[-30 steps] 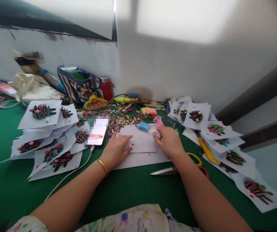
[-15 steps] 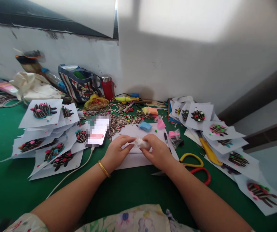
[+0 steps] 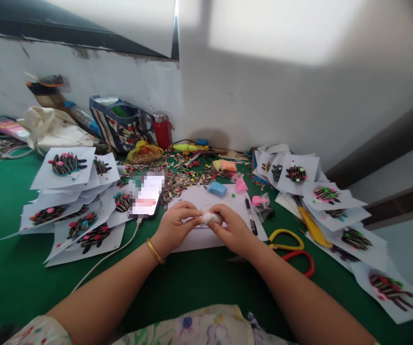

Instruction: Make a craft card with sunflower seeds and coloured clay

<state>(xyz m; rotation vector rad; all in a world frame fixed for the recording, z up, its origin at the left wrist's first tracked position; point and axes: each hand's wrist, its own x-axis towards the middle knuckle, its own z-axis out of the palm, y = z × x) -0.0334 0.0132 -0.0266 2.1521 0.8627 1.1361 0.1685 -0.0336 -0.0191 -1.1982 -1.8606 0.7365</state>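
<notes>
Between my hands is a small white lump in clear plastic, like a packet of modelling clay [image 3: 212, 218]. My right hand [image 3: 234, 230] has its fingers wrapped round the packet's body. At its left end, my left hand [image 3: 180, 225] pinches the plastic with thumb and forefinger. Both hands are above white paper [image 3: 192, 243] lying on the green tabletop. Just beyond them lie a blue clay lump [image 3: 217, 188] and a pink clay lump [image 3: 241, 185]. A black pen [image 3: 251, 216] rests on the paper's right side.
Scissors [image 3: 286, 239] with yellow and red handles lie by my right forearm. Seed-decorated papers [image 3: 62, 177] are stacked left, more papers [image 3: 326, 194] right. A phone [image 3: 148, 196] on a white cable lies left. Sunflower seeds [image 3: 181, 177], a red flask [image 3: 162, 132] and a bag [image 3: 120, 127] stand behind.
My left fingers have closed in on the packet's end, and my hands are slightly nearer each other. The view has shifted a little.
</notes>
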